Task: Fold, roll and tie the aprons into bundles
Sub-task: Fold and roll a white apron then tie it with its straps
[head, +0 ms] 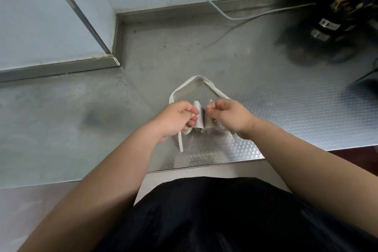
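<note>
A small rolled pale-grey cloth apron bundle lies on the steel bench near its front edge, its white strap looping away behind it.

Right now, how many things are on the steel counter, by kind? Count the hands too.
Hands: 2, left hand and right hand, both on the bundle
Rolled apron bundle: 1
Grey cable: 1
Black gold-patterned object, blurred: 1
Total: 5

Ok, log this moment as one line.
left hand: grips strap | right hand: grips strap | rolled apron: on steel counter, being tied
</note>
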Demonstrator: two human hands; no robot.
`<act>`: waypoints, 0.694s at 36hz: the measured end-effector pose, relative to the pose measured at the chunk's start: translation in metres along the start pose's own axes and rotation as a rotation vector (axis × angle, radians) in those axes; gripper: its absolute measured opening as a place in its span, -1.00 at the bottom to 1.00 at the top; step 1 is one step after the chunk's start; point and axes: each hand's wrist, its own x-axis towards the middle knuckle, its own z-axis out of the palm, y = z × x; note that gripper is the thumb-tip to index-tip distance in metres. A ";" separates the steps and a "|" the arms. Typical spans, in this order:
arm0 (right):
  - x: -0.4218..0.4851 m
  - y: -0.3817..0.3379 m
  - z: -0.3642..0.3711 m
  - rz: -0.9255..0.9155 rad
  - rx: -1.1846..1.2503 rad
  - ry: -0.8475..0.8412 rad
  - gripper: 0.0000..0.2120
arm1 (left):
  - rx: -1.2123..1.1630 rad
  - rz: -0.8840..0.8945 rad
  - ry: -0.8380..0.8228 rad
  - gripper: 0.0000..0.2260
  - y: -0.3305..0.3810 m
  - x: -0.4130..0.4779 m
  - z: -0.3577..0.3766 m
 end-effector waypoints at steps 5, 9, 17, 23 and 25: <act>0.004 -0.003 -0.010 0.139 0.389 -0.038 -0.76 | -0.254 -0.060 -0.182 -0.77 -0.009 -0.005 -0.014; 0.005 0.001 -0.013 0.054 0.225 -0.109 -0.82 | -0.228 -0.014 -0.037 -0.85 -0.019 -0.005 -0.014; 0.006 0.005 0.008 -0.058 -0.033 0.021 -0.71 | -0.096 0.285 0.294 -0.66 -0.033 0.002 0.012; 0.003 0.009 0.007 -0.166 -0.327 -0.024 -0.72 | -0.179 0.250 0.227 -0.78 -0.032 0.000 0.012; 0.002 0.007 0.007 -0.203 -0.362 -0.040 -0.71 | -0.171 0.267 0.219 -0.80 -0.030 -0.001 0.010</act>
